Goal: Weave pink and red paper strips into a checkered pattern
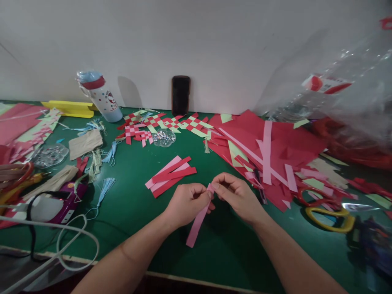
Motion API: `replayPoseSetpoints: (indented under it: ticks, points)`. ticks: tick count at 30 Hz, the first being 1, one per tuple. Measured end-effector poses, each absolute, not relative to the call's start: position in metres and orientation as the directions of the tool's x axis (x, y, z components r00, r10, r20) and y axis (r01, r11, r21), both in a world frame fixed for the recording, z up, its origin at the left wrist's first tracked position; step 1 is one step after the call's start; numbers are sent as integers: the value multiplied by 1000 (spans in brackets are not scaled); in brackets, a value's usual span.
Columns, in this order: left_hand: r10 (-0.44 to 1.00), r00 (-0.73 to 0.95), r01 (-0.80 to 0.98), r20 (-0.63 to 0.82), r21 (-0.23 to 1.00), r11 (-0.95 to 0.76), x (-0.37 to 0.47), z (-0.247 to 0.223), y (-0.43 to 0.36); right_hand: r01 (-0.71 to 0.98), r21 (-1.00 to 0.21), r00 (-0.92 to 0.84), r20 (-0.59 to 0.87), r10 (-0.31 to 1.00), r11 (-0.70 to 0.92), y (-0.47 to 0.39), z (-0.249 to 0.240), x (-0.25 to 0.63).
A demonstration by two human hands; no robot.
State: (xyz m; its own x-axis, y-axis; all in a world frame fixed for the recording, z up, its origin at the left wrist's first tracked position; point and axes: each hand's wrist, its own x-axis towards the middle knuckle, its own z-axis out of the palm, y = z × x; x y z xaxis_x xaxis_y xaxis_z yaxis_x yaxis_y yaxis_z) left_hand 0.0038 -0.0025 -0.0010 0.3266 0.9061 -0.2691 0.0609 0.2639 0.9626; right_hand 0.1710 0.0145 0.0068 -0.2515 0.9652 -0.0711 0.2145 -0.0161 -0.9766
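Observation:
Between my two hands is a pink paper strip [198, 225], its long end slanting down and left above the green table. My left hand [190, 203] pinches the strip close to its upper end. The fingertips of my right hand [235, 195] are closed on the very top of the same strip. Several red and pink strips [170, 174] lie crossed in a small pile beyond my left hand. Woven red, pink and pale green paper pieces [174, 123] spread along the back, beside a clear dish of small beads [164, 138].
A phone [180, 95] leans on the wall, with a bottle [102, 98] to its left. Red paper sheets [249, 139] and scissors [332, 218] lie right. Tassels [106, 188], a purple device [72, 198] and a white cable [80, 230] are left.

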Motion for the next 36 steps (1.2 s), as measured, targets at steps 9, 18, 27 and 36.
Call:
replayPoseSetpoints:
  ticks: [9, 18, 27, 36]
  points:
    - [904, 328, 45, -273, 961, 273, 4, -2, -2, 232, -973, -196, -58, 979, -11, 14, 4, 172]
    - [915, 300, 72, -269, 963, 260, 5, -7, -1, 239, -971, -196, -67, 978, -18, 14, 4, 172]
    - [893, 357, 79, -274, 961, 264, 4, -7, -2, 271, -962, -189, -33, 982, 20, 16, 0, 172]
    - [879, 354, 47, -319, 945, 324, 2, -8, 0, 192, -980, -151, -80, 985, -50, 17, -4, 176]
